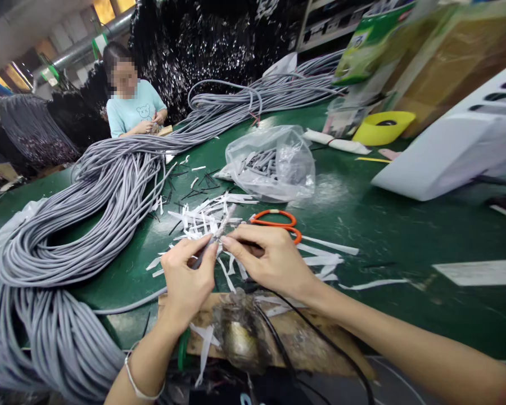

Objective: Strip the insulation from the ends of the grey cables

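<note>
My left hand [191, 275] pinches a grey cable [130, 305] close to its end, which points up and away from me. At the stripped, whitish cable end [226, 220], the thumb and fingers of my right hand [270, 256] are closed; what exactly they grip there is too small to make out. White paper-like strips [198, 216] lie scattered under and around both hands. Just beyond my right hand rest scissors with orange handles [274, 218], partly covered by the hand.
A thick bundle of grey cables [109, 185] runs along the left and back. Behind the scissors sits a clear plastic bag [274, 169] of short grey pieces. Nearer me are a wooden board [312, 343] and black cords. A co-worker [135, 107] sits across the green table [383, 225].
</note>
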A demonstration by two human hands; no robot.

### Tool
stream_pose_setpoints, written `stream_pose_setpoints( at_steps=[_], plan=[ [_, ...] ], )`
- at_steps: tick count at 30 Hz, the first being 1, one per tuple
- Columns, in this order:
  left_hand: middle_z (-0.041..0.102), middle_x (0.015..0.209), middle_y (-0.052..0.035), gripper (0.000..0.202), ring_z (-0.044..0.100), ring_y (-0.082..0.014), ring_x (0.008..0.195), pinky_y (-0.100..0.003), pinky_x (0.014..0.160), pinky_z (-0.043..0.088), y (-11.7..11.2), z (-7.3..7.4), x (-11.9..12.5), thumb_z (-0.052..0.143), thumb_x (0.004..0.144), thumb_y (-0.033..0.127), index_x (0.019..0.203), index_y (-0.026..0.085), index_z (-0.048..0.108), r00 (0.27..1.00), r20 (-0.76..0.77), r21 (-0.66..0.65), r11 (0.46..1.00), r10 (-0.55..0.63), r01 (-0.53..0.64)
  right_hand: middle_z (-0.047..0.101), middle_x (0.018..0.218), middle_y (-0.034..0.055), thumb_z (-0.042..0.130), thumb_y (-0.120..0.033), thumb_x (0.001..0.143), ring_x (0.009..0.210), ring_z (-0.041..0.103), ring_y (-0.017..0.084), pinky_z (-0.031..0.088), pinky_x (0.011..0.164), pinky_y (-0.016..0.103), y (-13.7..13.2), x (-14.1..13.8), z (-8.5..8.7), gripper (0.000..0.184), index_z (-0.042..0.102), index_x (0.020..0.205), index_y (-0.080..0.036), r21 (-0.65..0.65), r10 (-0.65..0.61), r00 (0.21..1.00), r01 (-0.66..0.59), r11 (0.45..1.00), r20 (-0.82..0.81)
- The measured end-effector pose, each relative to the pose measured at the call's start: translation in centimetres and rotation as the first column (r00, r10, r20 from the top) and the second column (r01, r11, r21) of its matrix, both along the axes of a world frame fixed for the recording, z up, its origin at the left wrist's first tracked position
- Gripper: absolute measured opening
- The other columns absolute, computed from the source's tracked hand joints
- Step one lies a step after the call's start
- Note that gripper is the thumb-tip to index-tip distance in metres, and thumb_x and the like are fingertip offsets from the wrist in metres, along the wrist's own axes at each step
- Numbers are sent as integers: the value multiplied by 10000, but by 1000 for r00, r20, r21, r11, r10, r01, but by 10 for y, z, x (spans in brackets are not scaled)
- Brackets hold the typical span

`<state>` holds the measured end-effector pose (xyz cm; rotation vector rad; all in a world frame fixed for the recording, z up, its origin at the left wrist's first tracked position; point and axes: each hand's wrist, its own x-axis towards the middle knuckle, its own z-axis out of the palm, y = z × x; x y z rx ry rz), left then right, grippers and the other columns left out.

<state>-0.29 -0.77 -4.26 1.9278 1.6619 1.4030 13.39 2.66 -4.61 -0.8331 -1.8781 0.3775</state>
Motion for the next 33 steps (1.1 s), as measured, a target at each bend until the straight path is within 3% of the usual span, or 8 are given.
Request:
stream_pose_setpoints(
  at_steps=[3,6,11,13,23,30,33],
  plan=[
    [674,654,-54,179,562,-124,539,-225,518,430,4,0,0,574,750,220,810,137,720,999,-36,-22,999,40,-41,500,492,-7,486,-154,827,442,425,79,333,453,203,-10,-3,-1,234,576,612,-135,183,54,999,-52,982,-4],
    [678,637,-61,177,573,-138,545,-233,533,440,10,0,-3,575,732,223,749,116,715,996,51,-154,986,77,-69,523,512,3,483,-156,832,449,436,86,330,453,213,-18,-5,-3,208,610,670,-130,337,121,992,-126,933,37],
    [597,525,-21,281,484,-107,455,-204,440,364,7,5,-4,509,780,298,666,113,687,983,183,-193,981,5,31,531,515,1,514,-150,819,449,455,83,351,469,207,-6,-1,-4,207,596,630,-128,169,-93,995,89,982,20],
    [573,511,-11,292,444,-93,432,-197,417,331,4,8,-3,500,787,303,666,111,683,983,183,-180,983,-13,46,528,504,-8,525,-163,815,440,448,82,349,464,208,0,1,-5,213,594,616,-133,144,-118,992,113,983,31],
    [584,543,-19,256,463,-99,470,-208,460,338,0,6,-2,493,808,243,700,107,681,999,30,-101,994,-34,37,534,521,-4,507,-178,825,458,460,84,362,484,212,-1,-1,-5,222,607,632,-131,125,-76,995,68,990,58],
    [640,589,-36,236,518,-114,497,-215,488,370,-1,6,0,500,805,222,747,123,705,998,-8,-95,994,-60,59,468,473,-27,491,-173,815,416,376,64,292,385,186,4,0,-1,256,557,569,-144,-47,86,995,-89,995,-53],
    [660,614,-46,234,548,-124,523,-219,517,395,4,4,-1,506,796,223,752,122,712,999,-20,-105,994,-32,29,455,465,-29,478,-176,824,409,361,64,282,377,189,-2,-2,-1,267,547,567,-152,-40,66,994,-70,997,-90]
  ],
)
